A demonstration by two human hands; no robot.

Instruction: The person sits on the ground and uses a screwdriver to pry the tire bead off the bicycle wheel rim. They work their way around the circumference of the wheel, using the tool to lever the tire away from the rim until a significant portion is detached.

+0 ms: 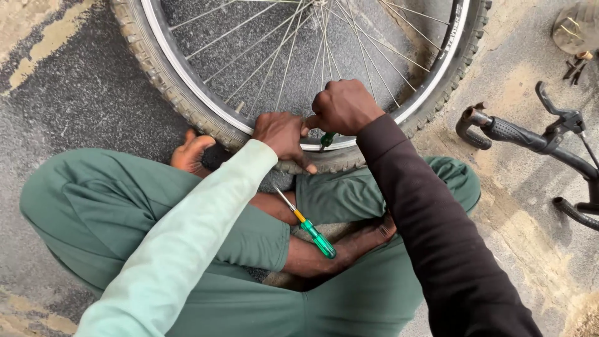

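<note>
A bicycle wheel (187, 93) with a knobby tyre, silver rim and thin spokes lies flat on the ground against my crossed legs. My left hand (284, 134), in a pale green sleeve, presses on the tyre's near edge, thumb over the tread. My right hand (343, 106), in a dark sleeve, is fisted on a green-handled tool (326, 140) whose tip pokes down at the rim beside my left hand. A second screwdriver (309, 224), green handle with a yellow collar, rests loose on my leg below the wheel.
Bicycle handlebars (530, 137) with black grips and a brake lever lie on the asphalt to the right. A round dark object (577, 28) and small bits sit in the top right corner. My bare foot (190, 153) rests by the tyre.
</note>
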